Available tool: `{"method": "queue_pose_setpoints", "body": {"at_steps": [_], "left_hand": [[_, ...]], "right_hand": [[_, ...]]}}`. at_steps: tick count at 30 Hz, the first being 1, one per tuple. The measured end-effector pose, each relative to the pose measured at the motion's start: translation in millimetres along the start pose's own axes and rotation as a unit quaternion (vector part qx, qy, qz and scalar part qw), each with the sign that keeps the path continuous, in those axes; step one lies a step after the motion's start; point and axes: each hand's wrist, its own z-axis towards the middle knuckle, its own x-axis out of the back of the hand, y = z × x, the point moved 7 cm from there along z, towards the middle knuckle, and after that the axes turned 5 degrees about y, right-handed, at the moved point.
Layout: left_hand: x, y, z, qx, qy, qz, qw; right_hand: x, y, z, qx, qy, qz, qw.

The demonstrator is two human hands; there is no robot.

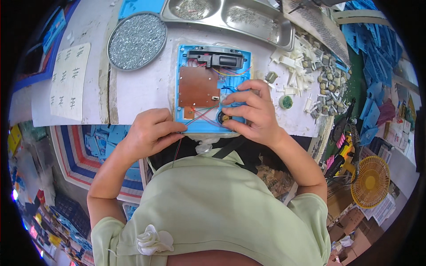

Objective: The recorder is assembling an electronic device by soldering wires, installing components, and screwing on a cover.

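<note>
A light blue plastic housing (206,128) lies open side up on the table in front of me. Inside it are a brown circuit board (198,86), a black module (227,60) along the far edge and a small copper-coloured board (189,112). My left hand (153,132) pinches thin wires (177,148) at the near left corner, their loose ends hanging over the edge. My right hand (256,108) reaches over the right side, thumb and fingers curled around a round black part (220,117) with a brass-coloured centre. The fingers partly cover that part.
A round tray of small screws (137,41) stands at the far left, beside a steel compartment tray (262,31). White plastic pieces and small motors (326,82) are heaped on the right, near a green roll (285,102). A striped bag (80,164) of blue parts sits below left.
</note>
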Motion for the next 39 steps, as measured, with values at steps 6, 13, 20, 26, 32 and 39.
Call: {"method": "queue_pose_setpoints", "body": {"at_steps": [6, 13, 20, 26, 32, 39], "left_hand": [[0.2, 2.1, 2.9, 0.004, -0.012, 0.003, 1.000], [42.2, 21.4, 54.5, 0.061, -0.080, -0.013, 0.995], [3.4, 1.6, 227.2, -0.235, 0.021, 0.175, 0.956], [-94.9, -32.6, 312.9, -0.321, -0.148, 0.292, 0.889], [-20.8, 5.4, 290.7, -0.136, -0.056, 0.219, 0.965], [-8.3, 50.5, 95.4, 0.257, 0.051, -0.387, 0.884]], "right_hand": [[13.0, -7.4, 9.4, -0.008, -0.017, 0.007, 1.000], [106.3, 73.5, 12.5, -0.111, 0.059, -0.392, 0.911], [125.5, 75.3, 6.8, -0.206, 0.026, -0.327, 0.922], [148.5, 80.0, -38.9, -0.376, 0.203, 0.006, 0.904], [145.5, 40.7, -54.8, -0.417, 0.239, 0.164, 0.861], [79.5, -22.0, -27.4, -0.278, 0.216, 0.228, 0.908]]}}
